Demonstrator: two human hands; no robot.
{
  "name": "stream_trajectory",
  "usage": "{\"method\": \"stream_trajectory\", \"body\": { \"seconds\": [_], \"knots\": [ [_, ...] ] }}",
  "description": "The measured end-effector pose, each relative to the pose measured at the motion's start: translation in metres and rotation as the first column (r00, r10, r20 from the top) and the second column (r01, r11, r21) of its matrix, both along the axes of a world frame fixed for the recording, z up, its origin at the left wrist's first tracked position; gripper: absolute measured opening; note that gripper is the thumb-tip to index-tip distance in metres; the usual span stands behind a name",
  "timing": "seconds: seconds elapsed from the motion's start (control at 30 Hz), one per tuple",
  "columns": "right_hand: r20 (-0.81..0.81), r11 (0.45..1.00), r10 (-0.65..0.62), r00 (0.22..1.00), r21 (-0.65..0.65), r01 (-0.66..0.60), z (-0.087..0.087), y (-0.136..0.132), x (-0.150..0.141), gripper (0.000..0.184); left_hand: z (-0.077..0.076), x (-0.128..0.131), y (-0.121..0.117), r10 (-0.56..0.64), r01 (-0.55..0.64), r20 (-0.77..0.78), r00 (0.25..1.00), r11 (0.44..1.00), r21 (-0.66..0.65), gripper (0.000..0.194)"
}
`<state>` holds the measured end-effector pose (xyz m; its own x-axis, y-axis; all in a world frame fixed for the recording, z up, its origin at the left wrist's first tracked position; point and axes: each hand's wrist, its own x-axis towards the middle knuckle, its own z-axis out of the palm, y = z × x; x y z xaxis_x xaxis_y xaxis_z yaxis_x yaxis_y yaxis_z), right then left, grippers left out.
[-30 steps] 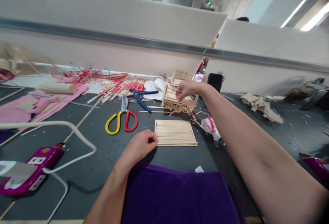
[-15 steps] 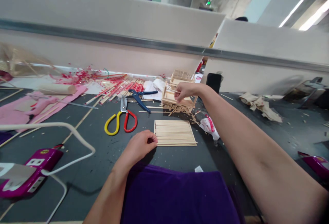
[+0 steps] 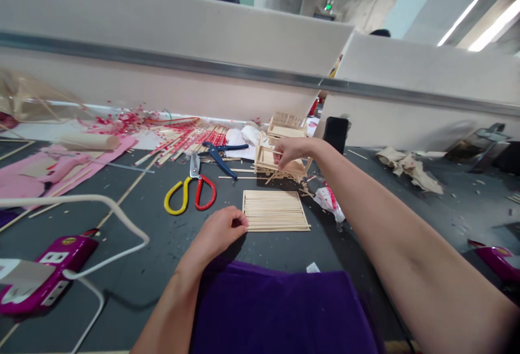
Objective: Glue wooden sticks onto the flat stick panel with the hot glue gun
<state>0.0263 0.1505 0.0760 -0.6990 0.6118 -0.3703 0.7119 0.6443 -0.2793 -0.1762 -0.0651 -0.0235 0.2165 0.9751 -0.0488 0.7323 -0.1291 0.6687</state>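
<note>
A flat panel of pale wooden sticks (image 3: 278,210), laid side by side in a rectangular frame, lies on the dark table. At its lower left corner my left hand (image 3: 223,229) has thumb and fingers closed on the edge. Farther back, my right hand (image 3: 290,150) hangs over a small model built of wooden sticks (image 3: 264,164), its fingers closed and pointing down. What those fingers hold, if anything, is hidden. Small stick offcuts (image 3: 303,186) lie about the model's base. Left of the panel are scissors (image 3: 190,183) with one yellow and one red handle.
Blue-handled pliers (image 3: 221,156) and red-tipped sticks (image 3: 182,140) lie behind the scissors. A pink glue gun (image 3: 67,167) and a purple power strip (image 3: 67,256) with a white cable are at left. A black phone (image 3: 336,134) stands by the partition (image 3: 182,88).
My right hand has dipped slightly lower and to the left over the stick model. My left hand stays at the panel's corner.
</note>
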Motion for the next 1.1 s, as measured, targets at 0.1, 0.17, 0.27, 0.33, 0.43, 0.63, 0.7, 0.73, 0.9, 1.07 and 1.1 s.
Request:
{"method": "stream_trajectory", "body": {
  "seconds": [0.1, 0.17, 0.27, 0.33, 0.43, 0.63, 0.7, 0.73, 0.9, 1.07, 1.1],
  "knots": [
    [0.014, 1.000, 0.003, 1.000, -0.013, -0.003, -0.003, -0.002, -0.001, 0.013, 0.001, 0.000, 0.000, 0.003, -0.003, -0.005, 1.000, 1.000, -0.004, 0.013],
    [0.015, 1.000, 0.002, 1.000, -0.018, -0.001, -0.004, -0.004, -0.001, 0.011, 0.000, 0.000, 0.000, 0.006, -0.006, -0.005, 1.000, 1.000, -0.006, 0.013],
    [0.017, 1.000, 0.003, 1.000, -0.018, -0.003, -0.004, -0.006, -0.001, 0.009, 0.000, 0.000, 0.000, 0.002, -0.002, -0.008, 1.000, 1.000, -0.006, 0.013],
    [0.016, 1.000, 0.007, 1.000, -0.019, -0.007, -0.005, -0.008, -0.002, 0.008, 0.000, 0.000, 0.000, 0.002, -0.002, -0.007, 1.000, 1.000, -0.006, 0.013],
    [0.033, 1.000, 0.019, 0.999, -0.007, -0.019, -0.005, -0.012, -0.003, 0.007, 0.000, 0.000, 0.000, 0.003, -0.003, -0.005, 1.000, 1.000, -0.010, 0.013],
    [0.098, 0.997, 0.035, 0.995, 0.062, -0.041, -0.003, -0.018, -0.005, 0.012, 0.003, 0.001, 0.000, 0.008, -0.008, -0.004, 1.000, 1.000, -0.018, 0.013],
    [0.104, 0.996, 0.040, 0.994, 0.076, -0.048, -0.003, -0.019, -0.006, 0.012, 0.003, 0.001, 0.000, 0.007, -0.007, -0.007, 1.000, 1.000, -0.020, 0.014],
    [0.110, 0.995, 0.043, 0.993, 0.082, -0.052, -0.004, -0.019, -0.006, 0.012, 0.002, 0.001, -0.001, 0.005, -0.006, -0.008, 1.000, 1.000, -0.019, 0.014],
    [0.138, 0.992, 0.055, 0.989, 0.103, -0.070, -0.008, -0.021, -0.007, 0.012, 0.000, 0.000, 0.000, 0.001, -0.001, -0.007, 1.000, 1.000, -0.010, 0.013],
    [0.151, 0.989, 0.045, 0.987, 0.134, -0.066, -0.013, -0.022, -0.006, 0.013, -0.001, 0.000, 0.001, 0.003, -0.003, -0.003, 1.000, 1.000, -0.016, 0.013],
    [0.151, 0.988, 0.040, 0.988, 0.145, -0.062, -0.015, -0.021, -0.005, 0.013, -0.001, 0.000, 0.001, 0.004, -0.004, -0.003, 1.000, 1.000, -0.018, 0.013]
  ]
}}
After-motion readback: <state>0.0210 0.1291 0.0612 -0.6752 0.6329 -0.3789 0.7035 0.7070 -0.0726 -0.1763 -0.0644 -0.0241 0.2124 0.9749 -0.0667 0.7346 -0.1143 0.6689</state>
